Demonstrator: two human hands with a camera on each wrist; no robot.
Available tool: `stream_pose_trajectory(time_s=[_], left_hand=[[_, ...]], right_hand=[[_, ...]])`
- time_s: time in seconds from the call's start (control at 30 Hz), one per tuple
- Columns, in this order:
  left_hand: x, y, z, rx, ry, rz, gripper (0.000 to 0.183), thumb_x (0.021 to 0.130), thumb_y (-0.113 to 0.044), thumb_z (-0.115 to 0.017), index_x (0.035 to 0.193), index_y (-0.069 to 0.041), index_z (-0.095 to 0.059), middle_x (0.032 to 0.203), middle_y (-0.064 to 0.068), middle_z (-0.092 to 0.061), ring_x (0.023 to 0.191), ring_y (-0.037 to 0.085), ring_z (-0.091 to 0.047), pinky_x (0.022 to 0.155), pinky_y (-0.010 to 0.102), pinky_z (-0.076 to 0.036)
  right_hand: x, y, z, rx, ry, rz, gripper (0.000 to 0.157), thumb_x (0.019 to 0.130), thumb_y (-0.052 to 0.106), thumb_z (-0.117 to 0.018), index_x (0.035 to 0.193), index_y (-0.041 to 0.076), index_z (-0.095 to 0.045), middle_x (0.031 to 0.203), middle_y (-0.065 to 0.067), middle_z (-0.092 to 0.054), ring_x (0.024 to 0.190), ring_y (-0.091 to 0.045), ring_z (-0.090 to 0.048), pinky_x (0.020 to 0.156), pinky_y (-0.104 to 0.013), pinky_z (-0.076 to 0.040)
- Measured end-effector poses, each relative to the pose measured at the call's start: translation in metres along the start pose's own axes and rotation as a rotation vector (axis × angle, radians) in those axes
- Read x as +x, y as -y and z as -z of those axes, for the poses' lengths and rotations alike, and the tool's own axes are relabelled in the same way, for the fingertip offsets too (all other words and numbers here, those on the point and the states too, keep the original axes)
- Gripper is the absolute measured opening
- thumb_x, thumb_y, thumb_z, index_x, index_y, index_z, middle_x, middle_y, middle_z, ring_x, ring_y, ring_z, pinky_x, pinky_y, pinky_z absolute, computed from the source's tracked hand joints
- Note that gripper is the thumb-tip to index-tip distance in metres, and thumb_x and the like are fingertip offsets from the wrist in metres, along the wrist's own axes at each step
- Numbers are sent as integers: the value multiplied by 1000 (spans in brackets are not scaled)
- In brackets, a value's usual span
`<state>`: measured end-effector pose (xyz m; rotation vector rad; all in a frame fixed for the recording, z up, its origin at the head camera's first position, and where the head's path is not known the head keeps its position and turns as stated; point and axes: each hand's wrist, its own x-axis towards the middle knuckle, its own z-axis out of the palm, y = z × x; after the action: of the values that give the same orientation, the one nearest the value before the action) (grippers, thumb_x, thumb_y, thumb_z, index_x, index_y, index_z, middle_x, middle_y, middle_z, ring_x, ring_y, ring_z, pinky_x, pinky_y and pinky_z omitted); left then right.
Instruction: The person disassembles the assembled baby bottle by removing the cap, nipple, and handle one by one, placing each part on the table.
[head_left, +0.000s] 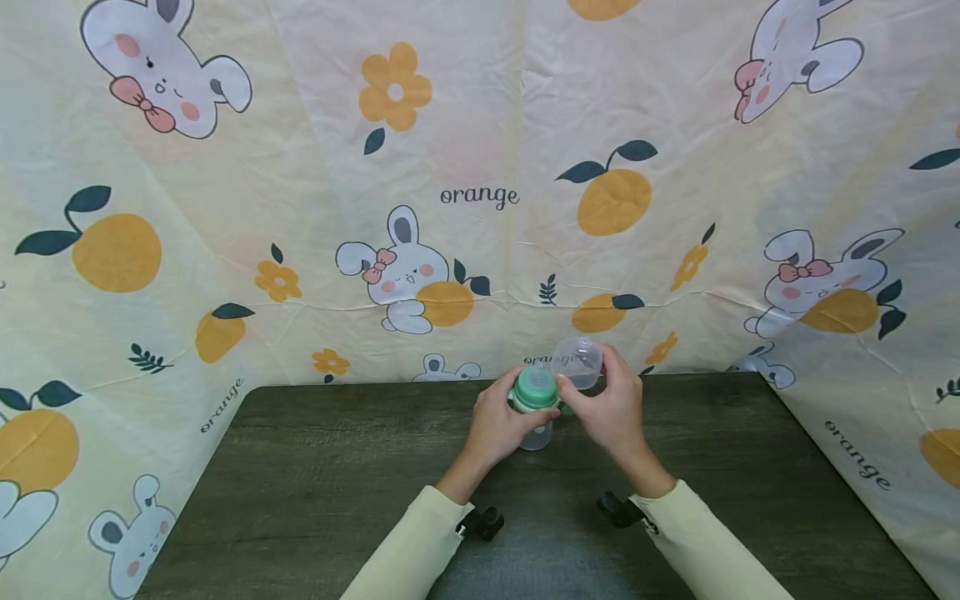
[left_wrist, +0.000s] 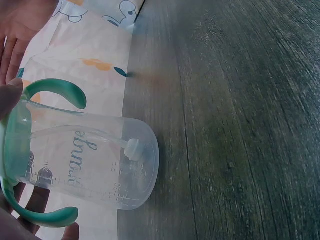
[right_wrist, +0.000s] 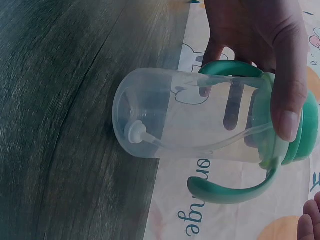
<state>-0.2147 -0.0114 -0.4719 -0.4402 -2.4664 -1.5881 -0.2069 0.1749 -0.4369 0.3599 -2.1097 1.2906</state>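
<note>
My left hand (head_left: 501, 417) grips a clear sippy cup (right_wrist: 200, 117) around its green collar, thumb on the near side and fingers behind. The cup is upright over the far part of the table, its green lid (head_left: 537, 387) on top. Two curved green handles (left_wrist: 57, 91) stick out from its collar. Inside the see-through body, a straw with a white weighted end (left_wrist: 133, 149) hangs down; no drink shows in it. Just right of the lid, my right hand (head_left: 611, 408) pinches a clear domed cap (head_left: 577, 363) between thumb and fingers, tilted beside the cup's top.
The dark wooden table (head_left: 315, 483) extends on both sides of my arms. Behind its far edge hangs a cloth (head_left: 300, 167) printed with rabbits, oranges and flowers. A black strap mount (head_left: 480, 523) sits at each wrist, by the pale sleeves.
</note>
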Motion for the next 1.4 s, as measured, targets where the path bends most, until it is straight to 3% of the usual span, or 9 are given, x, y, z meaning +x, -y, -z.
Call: stream_pose_trajectory(time_s=[0.23,0.47,0.53,0.7,0.93,1.03,1.27,1.33,1.4], left_hand=[[-1,0,0,11,-4,-1,75,87,-33,-97,150,-10,-66,136,8,-74,120,28,-70,99,53,-56],[-2,-1,0,8,-8,-18,75,87,-33,-97,150,-8,-65,135,10,-74,119,30,-71,97,55,-57],[-2,-1,0,-1,-10,-20,76,86,-33,-98,150,-8,-65,134,10,-74,118,31,-71,97,56,-57],[-2,-1,0,-1,-12,-15,77,86,-33,-98,151,-7,-65,134,11,-74,119,31,-71,98,56,-56],[-2,0,-1,13,1,15,78,87,-33,-97,153,-10,-64,137,8,-73,121,28,-70,101,54,-55],[-2,0,-2,14,-1,14,78,86,-34,-97,153,-10,-64,136,9,-74,121,28,-70,101,54,-55],[-2,0,-2,6,1,25,79,86,-35,-97,154,-11,-63,137,8,-73,122,28,-70,102,54,-55],[-3,0,-2,13,-1,21,79,86,-35,-97,154,-10,-63,137,9,-73,122,29,-70,102,55,-55],[-3,0,-2,20,-3,16,79,87,-36,-97,154,-10,-63,136,9,-74,122,29,-70,101,55,-55]], right_hand=[[-1,-4,4,-39,-8,0,53,86,10,-92,130,-7,-69,116,-19,-77,105,-37,-75,86,-56,-58],[-4,-10,11,-51,-10,-32,55,85,8,-93,131,-7,-68,118,-21,-76,109,-41,-74,90,-22,-51],[-5,-13,12,-59,-10,-35,55,85,8,-94,131,-8,-68,118,-22,-75,110,-40,-74,93,-26,-54],[-5,-18,14,-79,-13,-34,54,84,8,-95,130,-7,-69,119,-21,-75,111,-39,-74,93,-52,-57],[-6,-23,18,-92,-7,-58,55,85,12,-96,130,-5,-70,120,-20,-75,111,-38,-73,92,-16,-45],[-7,-24,20,-107,-5,-65,54,85,13,-96,129,-5,-71,119,-19,-75,110,-38,-73,91,-20,-47],[-7,-25,23,-139,-2,-77,56,83,16,-98,128,-4,-71,116,-18,-76,107,-37,-73,89,-54,-56],[-7,-26,25,-142,-2,-79,57,83,15,-99,128,-5,-71,117,-19,-76,107,-37,-73,89,-55,-56],[-7,-27,26,-146,-3,-82,58,82,15,-99,128,-5,-71,117,-19,-76,108,-37,-74,90,-46,-56]])
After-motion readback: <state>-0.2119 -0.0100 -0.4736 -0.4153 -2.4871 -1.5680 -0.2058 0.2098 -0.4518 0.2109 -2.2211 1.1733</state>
